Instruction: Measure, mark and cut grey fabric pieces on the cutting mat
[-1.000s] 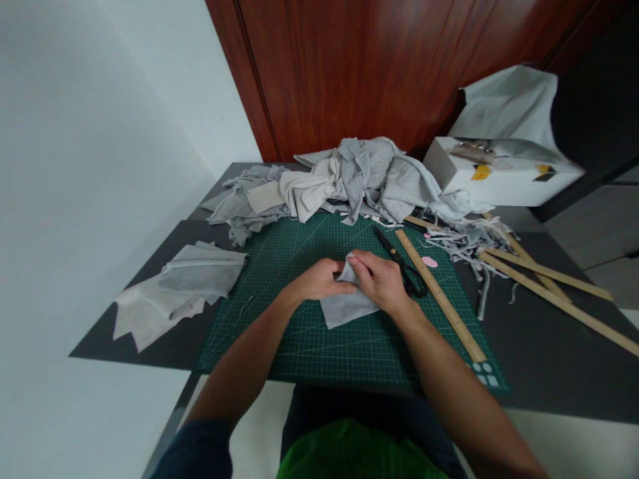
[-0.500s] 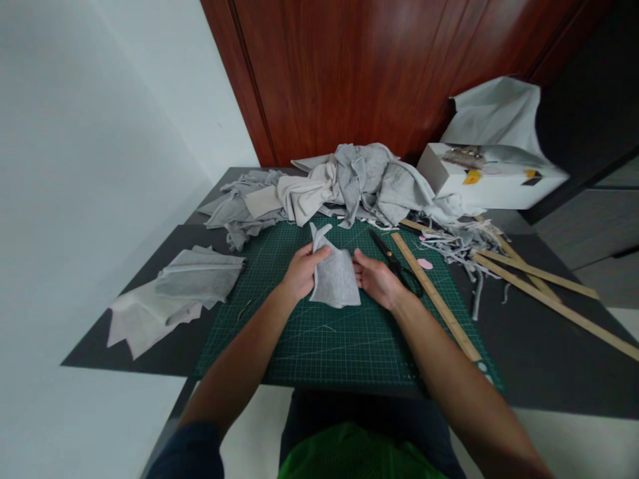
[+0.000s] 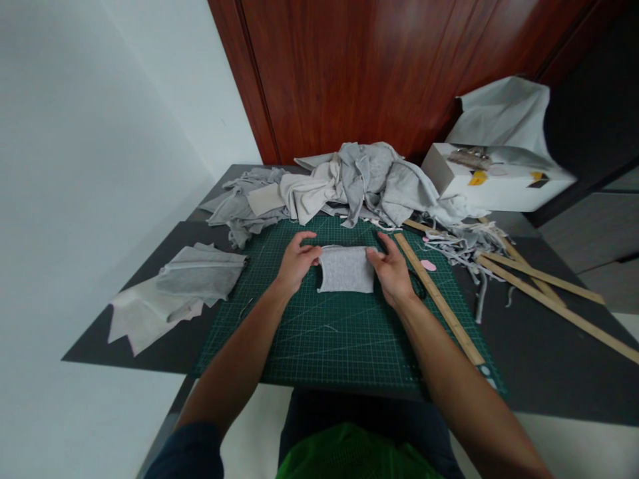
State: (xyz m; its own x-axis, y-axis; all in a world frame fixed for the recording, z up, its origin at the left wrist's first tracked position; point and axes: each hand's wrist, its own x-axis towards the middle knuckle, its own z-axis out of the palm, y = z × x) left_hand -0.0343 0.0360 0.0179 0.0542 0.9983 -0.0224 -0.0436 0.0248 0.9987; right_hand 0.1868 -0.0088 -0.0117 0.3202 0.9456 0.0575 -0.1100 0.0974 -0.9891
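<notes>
A small grey piece of fabric (image 3: 346,270), roughly rectangular, is stretched between my two hands over the green cutting mat (image 3: 319,352). My left hand (image 3: 295,263) pinches its upper left corner between thumb and fingers. At the opposite corner, my right hand (image 3: 392,271) grips the cloth with the thumb on top. Black-handled scissors (image 3: 418,285) lie just right of my right hand, mostly hidden behind it. A wooden ruler (image 3: 439,299) lies slantwise on the mat further right.
Heaped grey and cream fabric (image 3: 369,179) lines the back. Folded cloth pieces (image 3: 200,276) lie at left. On the right are fabric scraps (image 3: 464,243), wooden strips (image 3: 554,299) and a white box (image 3: 509,186) with cloth over it. A pink paper piece (image 3: 428,265) sits by the ruler.
The fabric has gone from hanging upright to a wider, flatter shape held by both upper corners. My right hand has moved up and right and now covers much of the scissors.
</notes>
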